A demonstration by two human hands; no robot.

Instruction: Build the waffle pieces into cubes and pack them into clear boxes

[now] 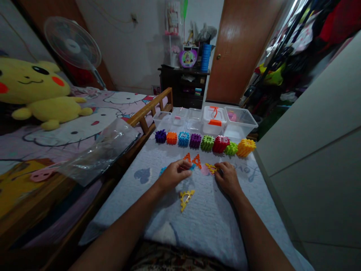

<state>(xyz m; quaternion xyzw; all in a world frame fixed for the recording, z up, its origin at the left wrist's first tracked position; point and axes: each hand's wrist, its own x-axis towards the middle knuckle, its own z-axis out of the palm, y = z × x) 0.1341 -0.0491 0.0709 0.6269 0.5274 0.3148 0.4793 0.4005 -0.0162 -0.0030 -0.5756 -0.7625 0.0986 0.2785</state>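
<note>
My left hand (174, 175) rests on the pale blue blanket (203, 222) with its fingers curled around a small blue plastic piece (192, 167). Just beyond its fingertips lie two orange triangle pieces (194, 159). My right hand (228, 177) is closed over the edge of a yellow triangle piece (211, 168), beside a pink piece (204, 171). Another yellow triangle piece (186, 198) lies loose between my forearms. A row of several assembled plastic cubes (207, 143), purple to yellow, lines the far edge of the blanket.
Clear plastic tubs (241, 119) stand behind the cubes. A wooden bed rail (146, 112) and a clear plastic bag (104, 150) are on the left, with a yellow plush toy (39, 90) on the bed. A pale cabinet wall (316, 143) closes the right side.
</note>
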